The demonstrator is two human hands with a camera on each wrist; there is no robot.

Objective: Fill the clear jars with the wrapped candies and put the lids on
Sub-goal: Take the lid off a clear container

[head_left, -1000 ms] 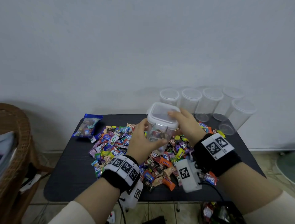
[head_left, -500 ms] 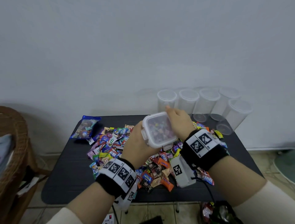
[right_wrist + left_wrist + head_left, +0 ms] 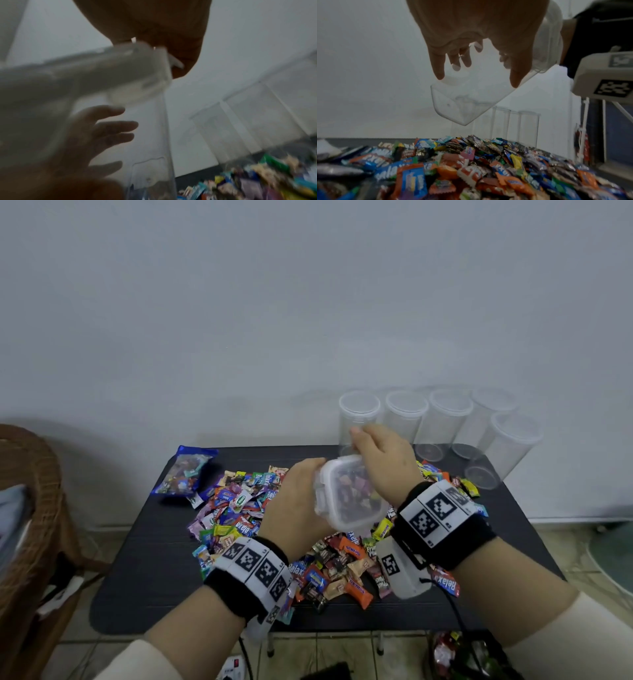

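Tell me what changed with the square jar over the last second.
Both hands tipped the square jar from upright until its lid faces the camera, carrying it slightly right. The left hand still grips its body; the right hand stays on the lid. Round jars and candy pile unchanged.

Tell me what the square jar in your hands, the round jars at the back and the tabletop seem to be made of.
Square jar: likely clear rigid plastic with a cloudier white lid; fingers show through its wall in the left wrist view.
Round jars: thin clear plastic, probably; the wall shows straight through them.
Tabletop: dark matt surface, faintly ridged; plastic or laminate, I cannot tell.
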